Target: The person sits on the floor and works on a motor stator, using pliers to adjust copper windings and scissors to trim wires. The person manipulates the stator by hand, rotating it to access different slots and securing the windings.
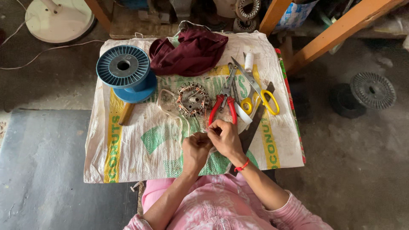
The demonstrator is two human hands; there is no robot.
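your left hand (195, 150) and your right hand (226, 137) are close together, touching, over the white woven sack (128, 149) on the small table. the fingers of both are pinched shut on a thin wire (207, 117) that runs up to the round motor winding (192, 99) just above them. it looks like you are working the wire end, maybe twisting or tying it. the next move needs small, gentle finger work, so the thin wire does not snap. the red pliers (226, 104) and the yellow scissors (257, 91) lie near your right hand, and the blue spool (127, 72) sits well apart on the left.
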